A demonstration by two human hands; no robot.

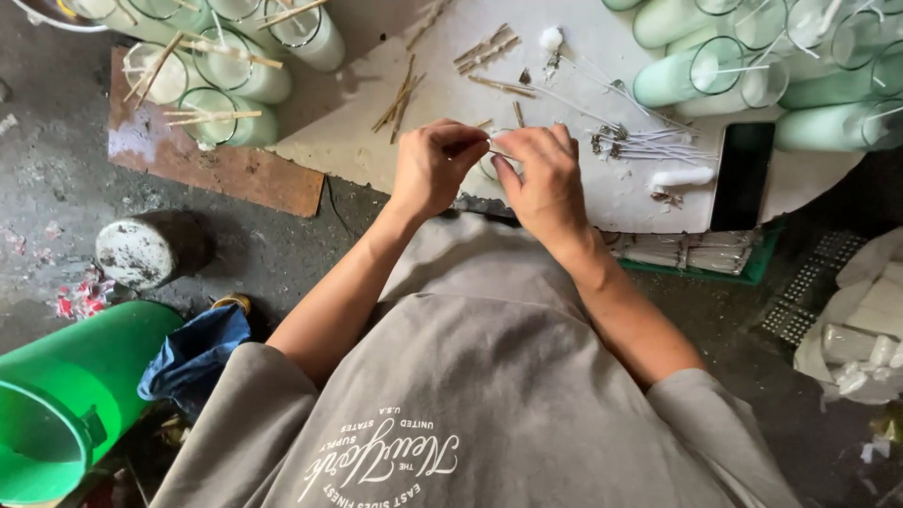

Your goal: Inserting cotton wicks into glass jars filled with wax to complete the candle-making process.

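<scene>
Hands meet at the white table (pixel 602 202) edge: left hand (pixel 431 167) and right hand (pixel 543 179) both pinch a thin wick (pixel 501 155) (partly hidden), over a glass (pixel 488 167); loose wicks (pixel 649 143) and a black phone (pixel 742 175) lie on the table beyond.

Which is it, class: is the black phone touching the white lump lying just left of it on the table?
Apart. The head view shows a strip of bare table between the black phone and the white lump.

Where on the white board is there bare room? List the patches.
White board: bare at its left corner, between the wooden sticks and the board's edge. Crowded right of the hands: wicks, phone, glass jars.
</scene>
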